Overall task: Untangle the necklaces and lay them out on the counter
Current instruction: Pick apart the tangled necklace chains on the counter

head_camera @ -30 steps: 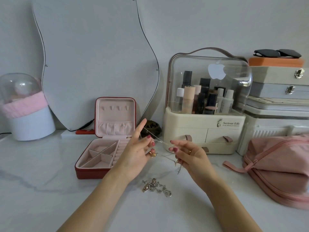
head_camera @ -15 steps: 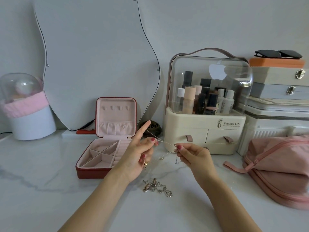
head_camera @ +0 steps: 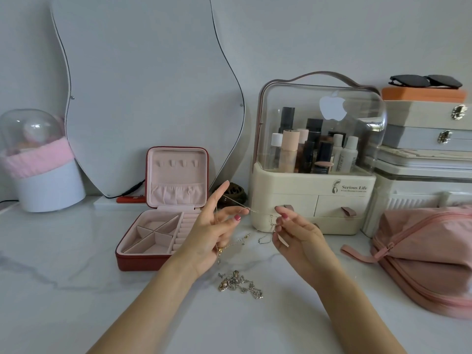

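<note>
My left hand (head_camera: pixel 210 233) is raised over the white marble counter (head_camera: pixel 76 290) with its index finger pointing up. A thin silver necklace (head_camera: pixel 251 209) is looped over that finger and stretches right to my right hand (head_camera: pixel 298 238), which pinches it at the fingertips. A gold chain (head_camera: pixel 233 244) hangs from the lower fingers of my left hand, which are curled on it, and sags between the hands. A tangled heap of necklaces (head_camera: pixel 240 284) lies on the counter just below my hands.
An open red jewelry box (head_camera: pixel 153 233) with pink lining sits left of my hands. A cream cosmetics organizer (head_camera: pixel 311 200) stands behind them, a pink pouch (head_camera: pixel 429 256) at the right. A wavy mirror (head_camera: pixel 143 98), a domed white container (head_camera: pixel 43 185) and stacked boxes (head_camera: pixel 429 129) line the wall.
My left hand's fingers have spread out from a tighter pinch. The gold chain now swings out below, between the hands. My right hand keeps its pinch in nearly the same place.
</note>
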